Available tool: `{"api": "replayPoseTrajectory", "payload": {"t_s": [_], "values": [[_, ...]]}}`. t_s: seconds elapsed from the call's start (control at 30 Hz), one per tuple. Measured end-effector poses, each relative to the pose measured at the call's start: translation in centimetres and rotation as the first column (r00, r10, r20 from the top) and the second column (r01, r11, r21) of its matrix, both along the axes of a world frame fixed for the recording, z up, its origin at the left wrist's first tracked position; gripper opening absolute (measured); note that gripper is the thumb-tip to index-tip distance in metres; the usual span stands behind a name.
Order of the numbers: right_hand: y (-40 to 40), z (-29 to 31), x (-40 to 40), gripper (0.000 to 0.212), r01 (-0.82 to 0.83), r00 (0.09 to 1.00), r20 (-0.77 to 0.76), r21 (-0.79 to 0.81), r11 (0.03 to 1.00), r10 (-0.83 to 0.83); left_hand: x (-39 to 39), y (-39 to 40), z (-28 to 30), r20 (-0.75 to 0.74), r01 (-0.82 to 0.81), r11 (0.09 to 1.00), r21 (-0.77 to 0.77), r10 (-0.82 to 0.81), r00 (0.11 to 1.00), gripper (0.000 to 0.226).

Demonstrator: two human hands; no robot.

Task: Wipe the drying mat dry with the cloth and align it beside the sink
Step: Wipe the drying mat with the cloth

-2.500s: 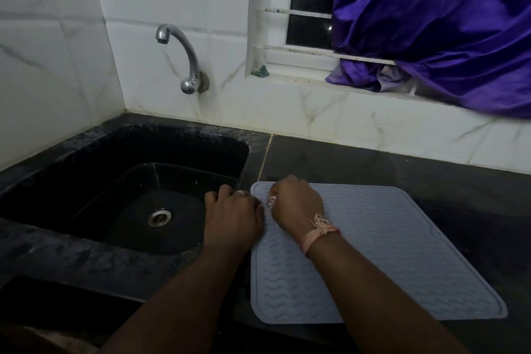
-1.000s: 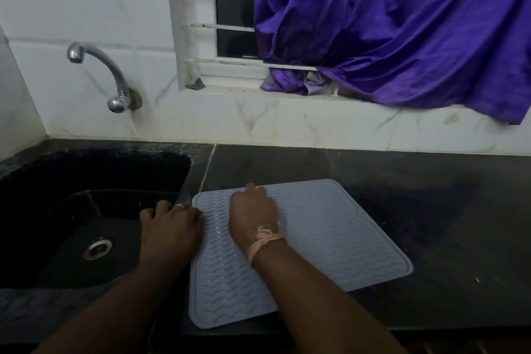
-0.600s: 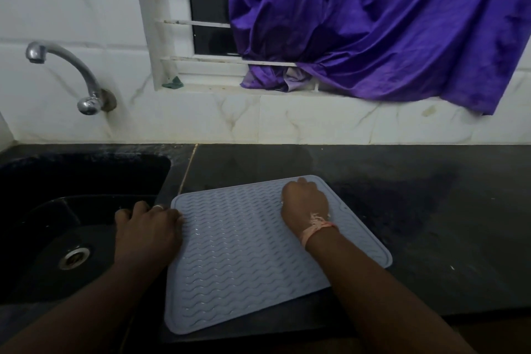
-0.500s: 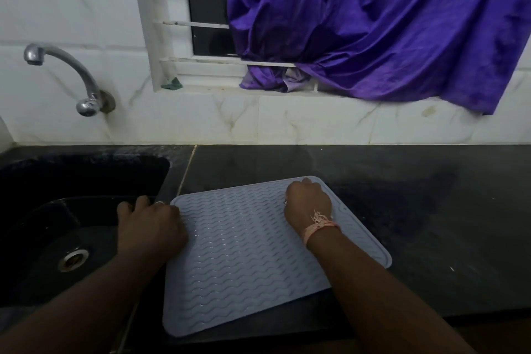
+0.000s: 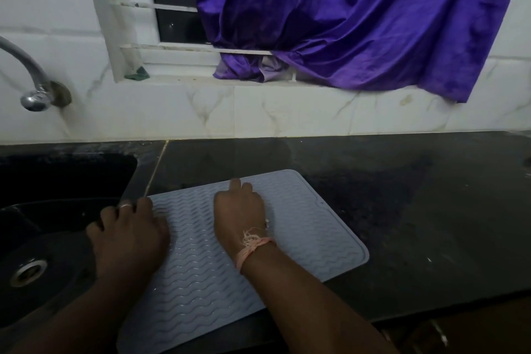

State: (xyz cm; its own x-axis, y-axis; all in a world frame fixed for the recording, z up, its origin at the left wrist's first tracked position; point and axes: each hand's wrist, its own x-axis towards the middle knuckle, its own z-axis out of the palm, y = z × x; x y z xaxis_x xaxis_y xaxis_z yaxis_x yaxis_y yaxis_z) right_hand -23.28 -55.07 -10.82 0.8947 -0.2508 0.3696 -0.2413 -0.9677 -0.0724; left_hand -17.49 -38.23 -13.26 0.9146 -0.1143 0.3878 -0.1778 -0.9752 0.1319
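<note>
1. I see the grey drying mat (image 5: 301, 224) lying flat on the dark counter (image 5: 416, 195), just beside the sink (image 5: 57, 181), turned a little askew to it.
2. My left hand (image 5: 129, 236) rests on the mat's left edge, fingers curled; I cannot tell if it grips.
3. My right hand (image 5: 240, 210) presses the mat's middle with bent fingers; I cannot tell if it holds something.

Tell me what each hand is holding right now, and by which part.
The left hand grips the drying mat at its left edge, by the sink. The right hand rests on the mat's middle, fingers curled; whether they hold anything cannot be told.
</note>
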Motion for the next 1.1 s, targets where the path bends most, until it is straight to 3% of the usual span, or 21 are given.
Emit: {"api": "replayPoseTrajectory", "payload": {"t_s": [0.2,0.53,0.7,0.97,1.1], "values": [[-5.8,0.4,-0.9,0.023,0.051,0.999,0.01,-0.048,0.998,-0.051,0.3,-0.1,-0.2,0.001,0.011,1.0,0.017,-0.012,1.0,0.03],[-13.9,0.8,-2.3,0.024,0.27,0.959,-0.088,0.0,0.963,-0.269,0.1,-0.1,-0.1,0.025,0.034,0.999,-0.007,-0.034,0.999,0.029],[-14.2,0.9,-2.1,0.023,0.356,0.931,-0.082,-0.008,0.934,-0.356,-0.2,-0.1,0.1,0.026,0.04,0.999,-0.022,-0.04,0.999,0.029],[-11.2,0.5,-1.4,0.019,0.228,0.971,-0.081,0.02,0.973,-0.226,0.2,0.0,0.0,0.025,0.043,0.999,-0.01,-0.042,0.999,0.027],[-14.2,1.0,-2.1,0.026,0.291,0.949,-0.124,-0.025,0.956,-0.292,0.1,-0.2,-0.1,0.029,0.033,0.999,-0.016,-0.033,0.999,0.027]]}}
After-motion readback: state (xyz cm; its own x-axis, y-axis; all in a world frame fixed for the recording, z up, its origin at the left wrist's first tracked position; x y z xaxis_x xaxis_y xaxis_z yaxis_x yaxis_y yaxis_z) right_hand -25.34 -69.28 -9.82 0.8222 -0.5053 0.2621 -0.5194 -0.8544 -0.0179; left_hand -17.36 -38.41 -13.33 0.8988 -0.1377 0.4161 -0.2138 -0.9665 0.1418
